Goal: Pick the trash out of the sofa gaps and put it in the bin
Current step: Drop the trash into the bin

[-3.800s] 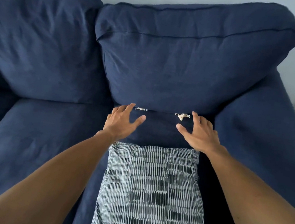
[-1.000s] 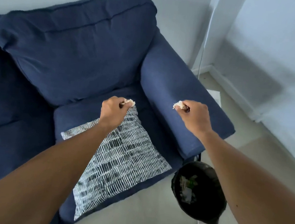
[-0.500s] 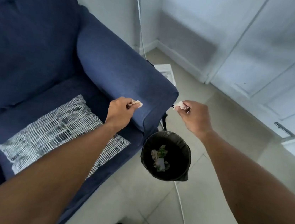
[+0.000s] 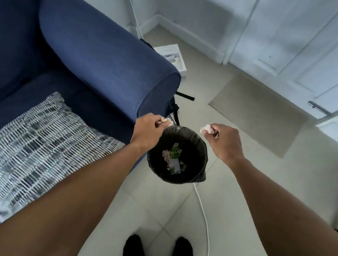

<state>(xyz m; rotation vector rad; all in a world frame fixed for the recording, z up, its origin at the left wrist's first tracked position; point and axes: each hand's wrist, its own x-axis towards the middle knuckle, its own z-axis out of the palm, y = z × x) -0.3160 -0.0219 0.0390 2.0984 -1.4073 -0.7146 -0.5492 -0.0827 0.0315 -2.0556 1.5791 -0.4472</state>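
Note:
A round black bin [image 4: 201, 146] lined with a dark bag stands on the tiled floor beside the navy sofa [image 4: 100, 55]; several scraps lie at its bottom. My left hand [image 4: 147, 130] is over the bin's left rim, pinching a crumpled pale paper scrap [image 4: 166, 120]. My right hand [image 4: 225, 142] hovers just past the bin's right rim, fingers closed on a second crumpled scrap [image 4: 206, 128]. Both scraps stick out beyond the fingertips.
A black-and-white patterned cushion [image 4: 34, 143] lies on the sofa seat. A white cable [image 4: 205, 219] runs across the floor past the bin. A beige mat [image 4: 257, 113], a white box [image 4: 172, 58] and white doors [image 4: 301, 48] lie beyond. My feet in dark socks [image 4: 157, 254] stand near.
Both hands took a scrap from the gap behind the seat cushion, then swung right off the sofa. In the last half second they came lower and closer to the bin.

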